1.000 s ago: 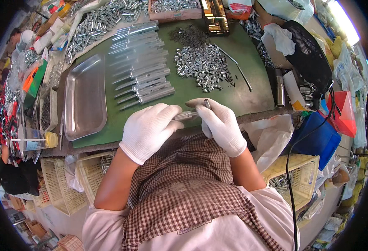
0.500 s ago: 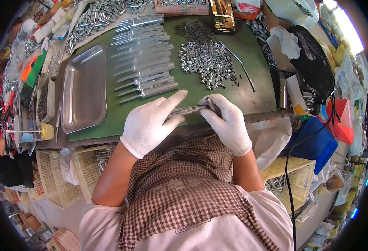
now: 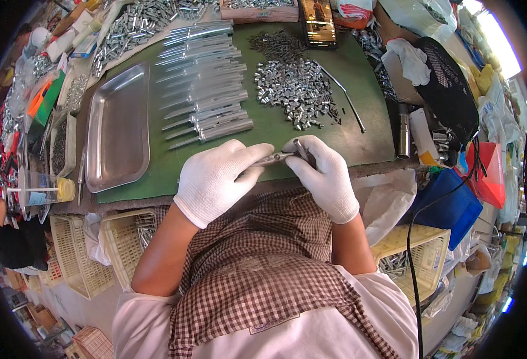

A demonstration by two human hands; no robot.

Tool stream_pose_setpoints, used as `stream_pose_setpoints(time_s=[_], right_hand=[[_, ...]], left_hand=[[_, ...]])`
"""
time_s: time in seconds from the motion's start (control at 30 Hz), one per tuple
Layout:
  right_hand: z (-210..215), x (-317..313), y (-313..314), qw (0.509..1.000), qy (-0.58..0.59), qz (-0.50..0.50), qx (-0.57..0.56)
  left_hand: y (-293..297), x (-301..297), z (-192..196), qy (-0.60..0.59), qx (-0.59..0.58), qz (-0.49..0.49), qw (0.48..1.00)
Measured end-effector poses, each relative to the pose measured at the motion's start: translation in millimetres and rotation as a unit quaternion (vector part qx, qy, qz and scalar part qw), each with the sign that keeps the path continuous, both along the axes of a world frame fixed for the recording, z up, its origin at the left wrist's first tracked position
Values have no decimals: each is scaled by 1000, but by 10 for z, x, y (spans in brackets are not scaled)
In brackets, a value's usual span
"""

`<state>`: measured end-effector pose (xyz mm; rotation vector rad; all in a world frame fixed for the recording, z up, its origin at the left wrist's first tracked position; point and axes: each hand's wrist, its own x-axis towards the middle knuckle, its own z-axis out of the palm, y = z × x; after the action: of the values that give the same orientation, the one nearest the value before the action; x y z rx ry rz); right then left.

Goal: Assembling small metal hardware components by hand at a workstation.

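White knit gloves cover both hands, which work close together at the table's near edge. My left hand [image 3: 224, 176] pinches a slim silvery metal part [image 3: 270, 159] between thumb and fingers. Its far end meets my right hand [image 3: 325, 178], whose fingers close around a short dark metal rod [image 3: 300, 148] that points upward. The glove hides the rod's lower end. Beyond my left hand lies a column of long metal rods [image 3: 209, 113], some in clear sleeves. Farther right is a pile of small silvery cylinders [image 3: 293, 90], with small dark screws [image 3: 275, 45] heaped behind it.
An empty steel tray [image 3: 118, 128] lies on the green mat [image 3: 173, 173] at the left. A thin metal rod [image 3: 347, 99] and a phone [image 3: 319, 24] lie right of the piles. A black cable [image 3: 416, 239] hangs at the right. Plastic crates [image 3: 123, 242] flank my lap.
My left hand's fingers have closed from a spread pose onto the metal part. My right hand stays nearly in place with the dark rod.
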<state>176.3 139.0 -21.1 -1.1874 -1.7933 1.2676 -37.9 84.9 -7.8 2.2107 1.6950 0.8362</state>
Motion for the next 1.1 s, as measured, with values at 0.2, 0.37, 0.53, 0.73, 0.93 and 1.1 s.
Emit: stream_pose_setpoints(time_s=[0.2, 0.37, 0.53, 0.73, 0.93, 1.1], right_hand=[[-40, 33, 26, 997, 20, 12, 67], [3, 208, 362, 965, -123, -117, 200], [-40, 162, 851, 907, -260, -138, 301], [-84, 152, 967, 891, -308, -116, 312], [9, 88, 545, 934, -209, -71, 280], [52, -57, 154, 957, -154, 59, 237]], left_hand=[[-5, 51, 57, 32, -29, 17, 999], [-35, 140, 75, 123, -70, 27, 990], [-50, 261, 76, 170, -110, 59, 977], [-30, 236, 86, 162, -126, 51, 977], [-22, 222, 85, 163, -134, 48, 976], [-47, 200, 47, 149, -114, 51, 981]])
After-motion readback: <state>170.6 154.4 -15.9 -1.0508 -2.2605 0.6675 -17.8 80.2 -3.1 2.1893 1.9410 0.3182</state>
